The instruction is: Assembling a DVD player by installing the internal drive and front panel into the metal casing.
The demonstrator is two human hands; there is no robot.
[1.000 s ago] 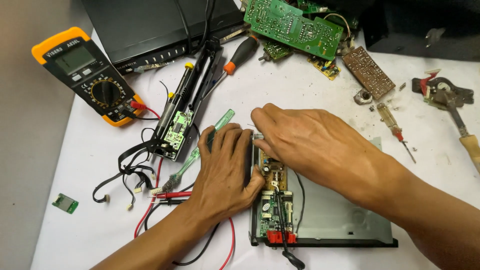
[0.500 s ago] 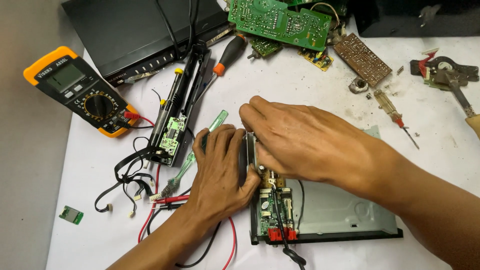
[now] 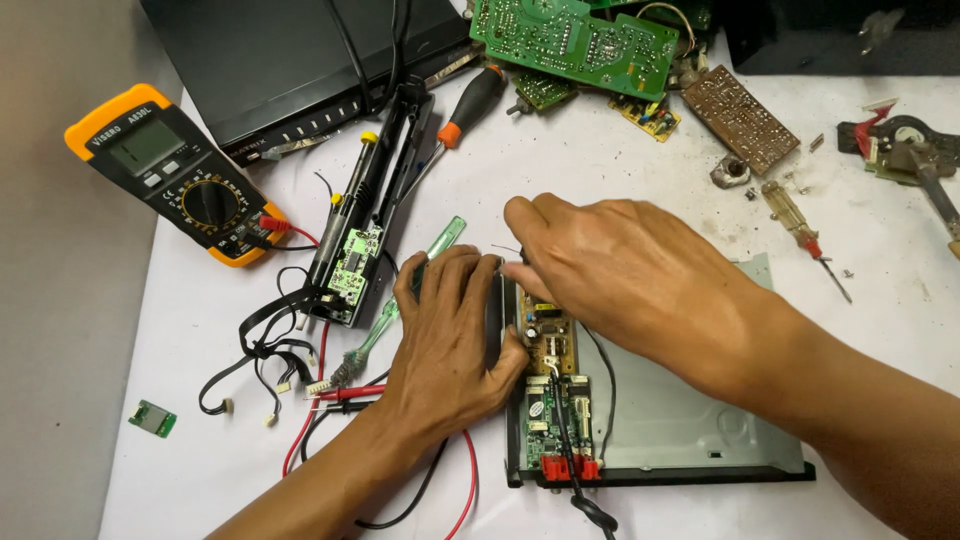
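Left hand clamps flat against the open metal chassis on the tabletop, bracing it. Right hand curls over the circuit board inside; its fingertips are hidden, so whether it grips anything is unclear

Open chassis: matt grey sheet metal with a black plastic edge. At 12 o'clock, green circuit board: glossy lacquered laminate. At 10 o'clock, multimeter: matt black plastic in an orange rubbery sleeve. Tabletop: matt white, stained, paper-like covering.
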